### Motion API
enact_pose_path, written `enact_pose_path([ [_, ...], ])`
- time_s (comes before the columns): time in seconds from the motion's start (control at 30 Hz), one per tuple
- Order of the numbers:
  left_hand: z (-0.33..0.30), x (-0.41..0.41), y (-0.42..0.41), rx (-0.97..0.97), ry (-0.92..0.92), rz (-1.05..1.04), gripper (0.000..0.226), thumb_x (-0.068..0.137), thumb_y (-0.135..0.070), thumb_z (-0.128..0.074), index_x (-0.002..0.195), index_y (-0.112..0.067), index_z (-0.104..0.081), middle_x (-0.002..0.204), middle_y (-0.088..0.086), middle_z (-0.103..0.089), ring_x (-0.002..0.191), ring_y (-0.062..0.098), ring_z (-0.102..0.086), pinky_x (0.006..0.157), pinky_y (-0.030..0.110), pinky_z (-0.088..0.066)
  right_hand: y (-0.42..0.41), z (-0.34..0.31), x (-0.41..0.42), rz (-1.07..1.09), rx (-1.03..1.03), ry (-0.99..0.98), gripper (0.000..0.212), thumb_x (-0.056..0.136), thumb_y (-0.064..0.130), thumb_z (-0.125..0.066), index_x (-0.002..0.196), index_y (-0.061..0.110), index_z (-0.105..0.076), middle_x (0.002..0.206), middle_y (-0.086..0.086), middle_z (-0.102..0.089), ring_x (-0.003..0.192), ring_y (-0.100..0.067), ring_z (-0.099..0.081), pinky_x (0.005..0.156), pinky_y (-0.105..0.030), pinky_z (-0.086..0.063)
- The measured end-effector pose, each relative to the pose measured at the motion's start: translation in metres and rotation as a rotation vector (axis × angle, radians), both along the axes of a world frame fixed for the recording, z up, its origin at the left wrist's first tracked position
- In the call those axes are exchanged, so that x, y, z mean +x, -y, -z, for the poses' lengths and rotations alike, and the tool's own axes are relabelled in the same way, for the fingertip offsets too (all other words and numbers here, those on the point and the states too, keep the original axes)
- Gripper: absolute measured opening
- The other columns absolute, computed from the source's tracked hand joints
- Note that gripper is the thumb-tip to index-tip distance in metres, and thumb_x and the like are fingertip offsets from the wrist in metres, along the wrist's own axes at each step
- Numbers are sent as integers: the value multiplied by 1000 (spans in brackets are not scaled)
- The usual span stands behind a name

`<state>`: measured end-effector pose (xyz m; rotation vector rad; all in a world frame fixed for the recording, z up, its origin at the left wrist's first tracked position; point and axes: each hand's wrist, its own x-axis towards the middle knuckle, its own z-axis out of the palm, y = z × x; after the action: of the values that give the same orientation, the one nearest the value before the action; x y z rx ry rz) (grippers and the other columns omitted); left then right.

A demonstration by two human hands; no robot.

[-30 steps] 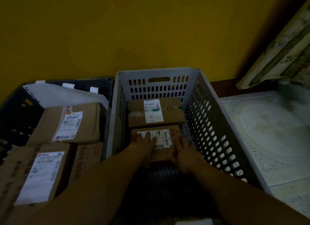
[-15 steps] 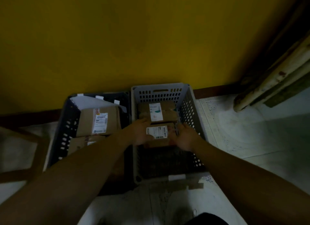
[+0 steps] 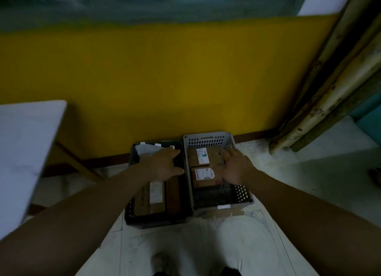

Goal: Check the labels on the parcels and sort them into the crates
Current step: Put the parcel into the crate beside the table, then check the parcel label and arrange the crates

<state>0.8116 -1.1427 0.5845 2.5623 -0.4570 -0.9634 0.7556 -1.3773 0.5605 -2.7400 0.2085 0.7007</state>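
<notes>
Bare hands [image 3: 165, 164] spread above crates [image 3: 208, 139]

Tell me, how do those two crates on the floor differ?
The light grey crate is pale, the dark crate near black. The grey one holds two labelled parcels with bare floor toward the person; the dark one looks packed along its length. Both are perforated plastic, side by side against the yellow wall.

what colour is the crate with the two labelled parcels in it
Light grey, with perforated walls; the grey crate shows in the head view.

Yellow wall [image 3: 165, 73], pale floor [image 3: 309, 172] (dim light), white table [image 3: 24, 152]
</notes>
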Motion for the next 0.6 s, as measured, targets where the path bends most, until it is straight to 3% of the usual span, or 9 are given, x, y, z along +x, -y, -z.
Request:
enact_pose_path([
  [0.07, -33, -6, -16, -20, 89, -15, 73, 96, -31, -57, 152, -8, -15, 160, 4, -12, 146, 19, -16, 113, 21, -13, -14, -35, -3, -39, -18, 18, 83, 94, 66, -31, 156, 20, -2, 163, -8, 1, 150, -29, -2, 120, -48, -11],
  [0.13, -67, -16, -36, -69, 147, 1, 75, 97, -30, -54, 153, -15, -6, 156, -7, -1, 143, 9, -10, 109, 13, -12, -30, -69, -8, -89, -13, 43, 82, 96, 64, -32, 156, 21, 1, 163, -7, 6, 150, -29, 2, 120, -49, -7],
  [0.27, -117, -46, -81, 4, 258, -66, 83, 95, -47, -51, 154, -23, 1, 162, 2, 7, 149, 22, 1, 120, 39, -10, -64, -116, -19, -171, -47, 99, 84, 94, 68, -31, 156, 22, 3, 163, -6, 7, 150, -28, 2, 119, -51, -11],
  [0.6, -194, -157, -221, 105, 432, -325, 80, 94, -47, -54, 155, -25, -7, 162, 5, 2, 149, 26, 3, 118, 39, -9, -166, -194, -67, -414, -15, 246, 82, 94, 67, -32, 156, 22, -1, 164, -4, 6, 150, -25, 0, 121, -44, -11],
])
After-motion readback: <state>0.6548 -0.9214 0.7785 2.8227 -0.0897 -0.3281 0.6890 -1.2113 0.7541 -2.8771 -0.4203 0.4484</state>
